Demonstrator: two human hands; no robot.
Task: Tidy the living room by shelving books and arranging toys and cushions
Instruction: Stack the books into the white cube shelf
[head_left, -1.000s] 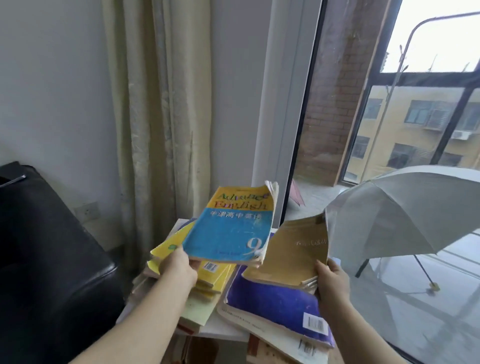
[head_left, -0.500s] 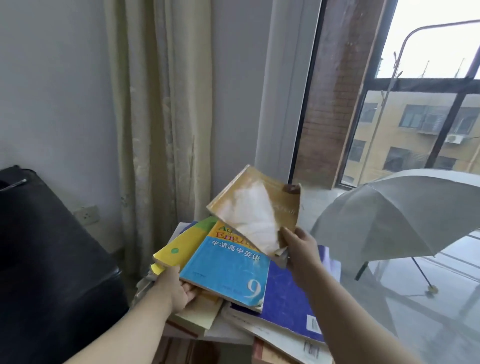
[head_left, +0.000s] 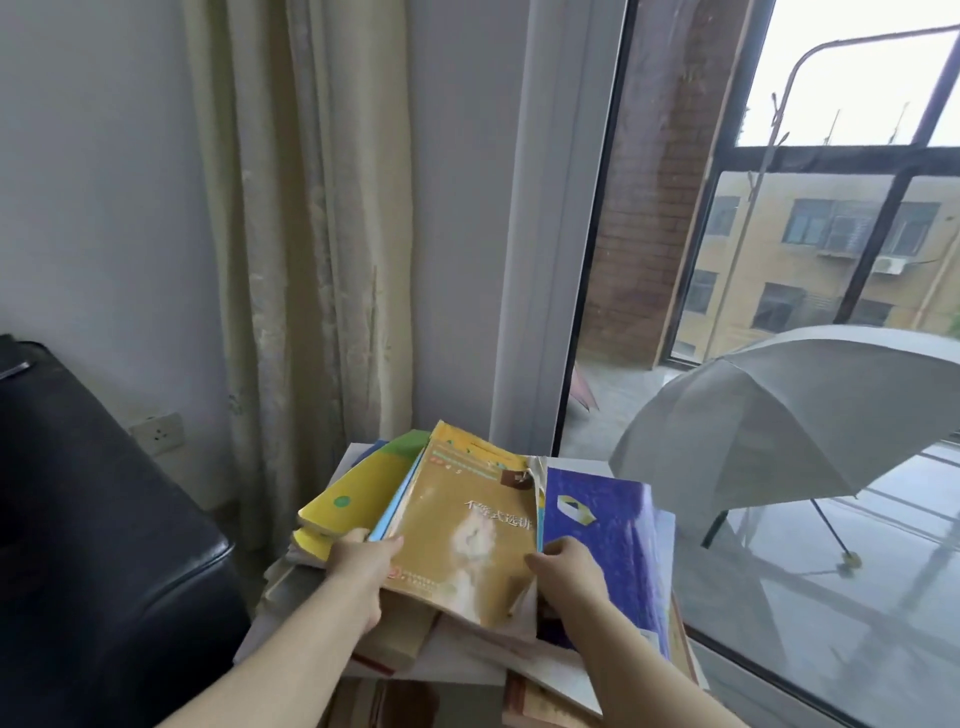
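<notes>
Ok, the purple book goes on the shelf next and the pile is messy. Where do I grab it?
Take the purple book by its right long edge, coming from the right: it lies flat and that edge looks free, while the tan book covers its left edge.

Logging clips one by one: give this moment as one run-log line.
step: shelving books | left hand: grips tan book, left edge | right hand: grips right edge | pile beneath: purple book, yellow book
</notes>
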